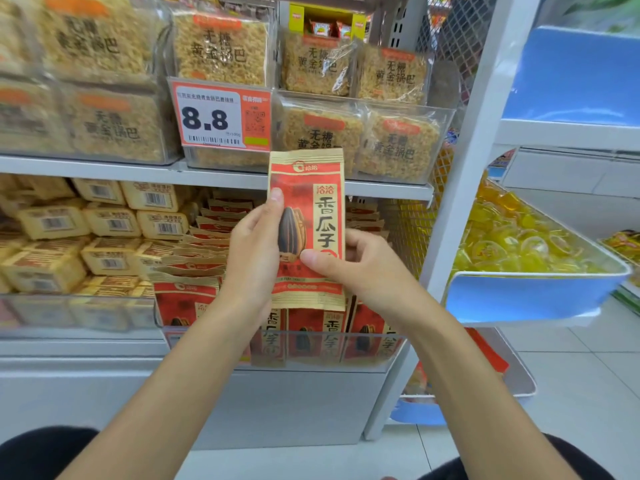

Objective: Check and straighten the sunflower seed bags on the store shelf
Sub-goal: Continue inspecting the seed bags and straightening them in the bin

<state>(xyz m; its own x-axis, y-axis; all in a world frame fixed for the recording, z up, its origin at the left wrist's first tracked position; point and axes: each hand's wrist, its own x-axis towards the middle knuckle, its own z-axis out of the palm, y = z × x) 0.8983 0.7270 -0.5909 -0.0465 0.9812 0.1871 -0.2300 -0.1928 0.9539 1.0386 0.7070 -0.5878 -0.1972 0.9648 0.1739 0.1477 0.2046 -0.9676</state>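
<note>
We held one sunflower seed bag (327, 216) upright in front of the shelf (138, 169), raised clear of the row of seed bags (304, 327) standing in the clear bin (311, 367) below it. Our left hand (251, 254) clamped the bag's left edge. The left thumb (277, 199) lay flat on the printed front beside the seed picture, and the rest of that hand's fingers were hidden behind the packet. Our right hand (363, 271) pinched the lower right part, with the right thumb (313, 258) pressed on the front and the fingers (363, 239) curled round the right edge to the back. The bag thus sat between the two hands, its gold top seal above both thumbs and its bottom seal hanging below them. Up and to the left of the bag, a price tag (221, 116) reading 8.8 hung among packs of rice crust (221, 51). To the right, a blue tray (536, 296) held yellow jelly cups (512, 237).
</note>
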